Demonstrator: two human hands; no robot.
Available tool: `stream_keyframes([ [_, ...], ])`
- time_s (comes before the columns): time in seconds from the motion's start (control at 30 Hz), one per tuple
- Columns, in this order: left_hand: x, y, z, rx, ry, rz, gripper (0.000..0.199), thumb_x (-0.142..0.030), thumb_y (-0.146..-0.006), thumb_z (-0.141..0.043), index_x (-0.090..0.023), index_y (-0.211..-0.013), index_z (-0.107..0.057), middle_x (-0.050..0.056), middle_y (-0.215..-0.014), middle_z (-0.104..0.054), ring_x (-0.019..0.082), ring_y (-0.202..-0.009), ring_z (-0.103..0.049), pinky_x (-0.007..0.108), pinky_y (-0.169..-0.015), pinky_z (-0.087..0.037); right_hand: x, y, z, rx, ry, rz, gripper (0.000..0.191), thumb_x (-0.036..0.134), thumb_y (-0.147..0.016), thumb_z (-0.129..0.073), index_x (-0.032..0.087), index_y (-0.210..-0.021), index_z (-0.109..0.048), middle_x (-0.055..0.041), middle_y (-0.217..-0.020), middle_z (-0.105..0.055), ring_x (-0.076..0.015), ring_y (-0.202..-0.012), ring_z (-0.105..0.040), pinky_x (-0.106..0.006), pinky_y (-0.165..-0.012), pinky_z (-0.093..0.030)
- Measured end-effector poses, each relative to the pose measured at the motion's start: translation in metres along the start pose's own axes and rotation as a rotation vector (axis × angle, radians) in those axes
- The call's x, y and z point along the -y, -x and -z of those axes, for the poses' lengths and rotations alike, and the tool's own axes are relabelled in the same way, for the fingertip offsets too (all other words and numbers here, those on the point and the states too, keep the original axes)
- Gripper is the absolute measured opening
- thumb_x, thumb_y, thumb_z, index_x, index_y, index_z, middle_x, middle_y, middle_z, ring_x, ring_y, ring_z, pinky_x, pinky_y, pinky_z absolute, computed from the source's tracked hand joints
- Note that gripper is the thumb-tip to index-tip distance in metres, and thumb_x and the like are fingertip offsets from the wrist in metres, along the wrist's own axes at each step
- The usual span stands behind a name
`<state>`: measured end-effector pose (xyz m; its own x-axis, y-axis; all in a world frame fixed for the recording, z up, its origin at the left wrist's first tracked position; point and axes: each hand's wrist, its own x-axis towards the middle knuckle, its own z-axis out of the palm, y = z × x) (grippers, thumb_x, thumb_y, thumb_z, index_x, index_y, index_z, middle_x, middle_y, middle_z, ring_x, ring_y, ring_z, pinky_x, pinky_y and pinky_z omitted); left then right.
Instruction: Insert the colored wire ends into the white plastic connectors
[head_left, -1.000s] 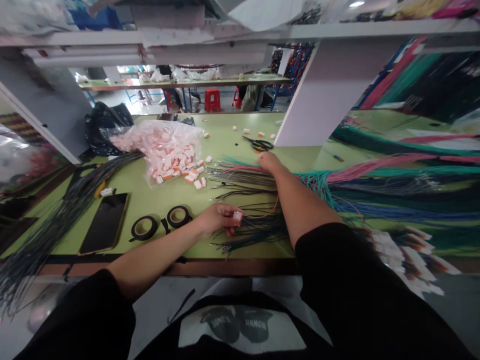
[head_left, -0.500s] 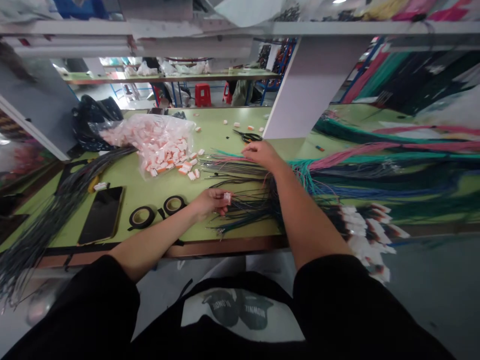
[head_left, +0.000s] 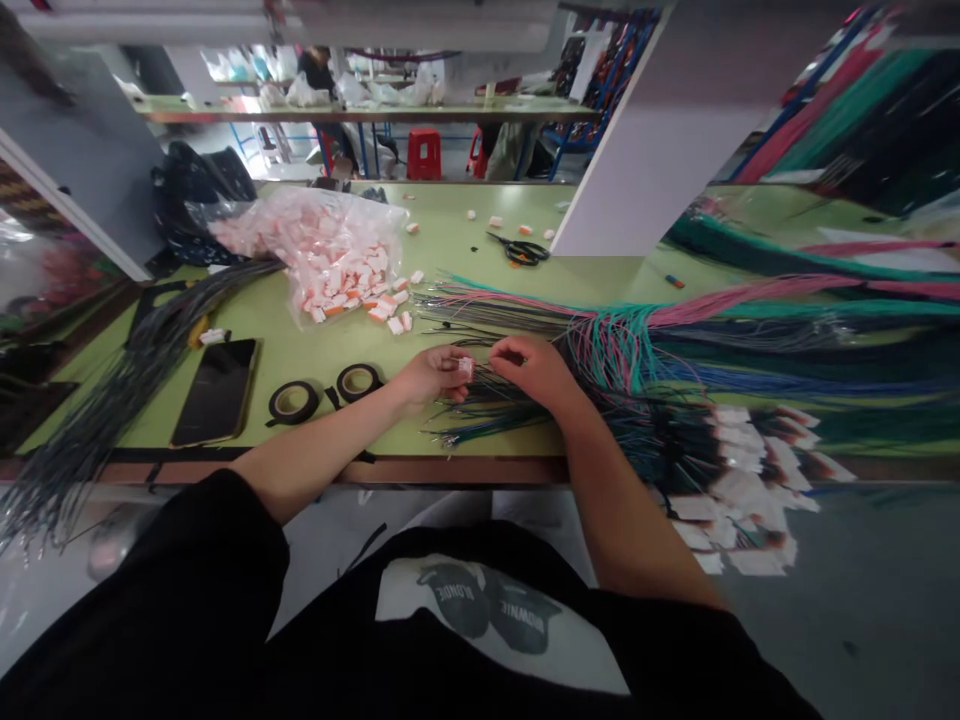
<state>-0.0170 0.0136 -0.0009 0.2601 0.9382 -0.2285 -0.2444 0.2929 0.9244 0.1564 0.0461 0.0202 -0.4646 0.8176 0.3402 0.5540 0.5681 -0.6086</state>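
From here, a smooth green table (head_left: 397, 428) spreads beneath limp, thin dark wires (head_left: 501, 430) fanned toward the left. Just right of the left hand (head_left: 433, 375), the right hand (head_left: 537, 374) is curled, fingertips nearly together; I cannot tell whether it grips a wire. The left pinches a small, blocky white-and-pink plastic connector (head_left: 466, 368) over the wires; steadying it, face turned rightward, seems wise.

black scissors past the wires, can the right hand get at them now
Probably yes: only low-lying wires stretch between the right hand and the black scissors; the pale post stands beside them, not across the way.
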Motion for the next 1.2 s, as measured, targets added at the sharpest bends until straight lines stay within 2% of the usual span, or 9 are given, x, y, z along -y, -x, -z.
stream_keyframes([
  [0.13, 0.001, -0.002, 0.003, 0.041, 0.002, -0.016, 0.029, -0.007, -0.065, -0.067, -0.011, -0.089, -0.051, -0.004, -0.06, -0.057, 0.006, -0.045, -0.055, 0.019, -0.045, -0.043, 0.003, 0.001, -0.001, -0.063, 0.039, 0.017, 0.011, 0.024, -0.071, -0.053, 0.019, -0.066, -0.061, -0.0013, -0.065, -0.06, -0.0128, -0.061, -0.05, -0.025, -0.06, -0.037],
  [0.4, 0.003, -0.002, 0.004, 0.073, -0.012, -0.036, 0.035, -0.017, -0.059, -0.074, -0.013, -0.087, -0.051, -0.006, -0.059, -0.057, 0.005, -0.045, -0.054, 0.017, -0.045, -0.042, 0.001, 0.004, -0.003, -0.102, 0.087, 0.057, 0.01, 0.021, -0.071, -0.052, 0.02, -0.064, -0.059, -0.0018, -0.065, -0.058, -0.0137, -0.062, -0.051, -0.026, -0.061, -0.039],
  [0.83, 0.003, -0.002, 0.004, 0.06, -0.012, -0.038, 0.035, -0.016, -0.059, -0.074, -0.012, -0.087, -0.053, -0.004, -0.061, -0.059, 0.007, -0.045, -0.054, 0.019, -0.045, -0.043, 0.004, 0.005, -0.009, -0.129, 0.11, 0.089, 0.01, 0.02, -0.07, -0.051, 0.02, -0.065, -0.059, -0.003, -0.066, -0.06, -0.0153, -0.064, -0.052, -0.028, -0.065, -0.04],
  [1.0, 0.003, 0.0, 0.002, 0.042, -0.047, -0.037, 0.036, -0.018, -0.06, -0.074, -0.01, -0.089, -0.057, -0.003, -0.059, -0.06, 0.006, -0.042, -0.053, 0.019, -0.044, -0.043, 0.007, 0.004, -0.015, -0.075, 0.143, 0.081, 0.009, 0.022, -0.07, -0.053, 0.021, -0.065, -0.061, -0.0027, -0.066, -0.06, -0.0156, -0.065, -0.053, -0.028, -0.063, -0.039],
  [1.2, 0.001, 0.0, 0.003, 0.045, -0.04, -0.052, 0.037, -0.019, -0.059, -0.075, -0.009, -0.092, -0.06, -0.001, -0.061, -0.061, 0.006, -0.044, -0.054, 0.02, -0.046, -0.045, 0.006, 0.004, -0.012, -0.076, 0.005, 0.03, 0.011, 0.026, -0.071, -0.053, 0.02, -0.067, -0.061, -0.0012, -0.067, -0.061, -0.0134, -0.062, -0.052, -0.025, -0.058, -0.038],
])
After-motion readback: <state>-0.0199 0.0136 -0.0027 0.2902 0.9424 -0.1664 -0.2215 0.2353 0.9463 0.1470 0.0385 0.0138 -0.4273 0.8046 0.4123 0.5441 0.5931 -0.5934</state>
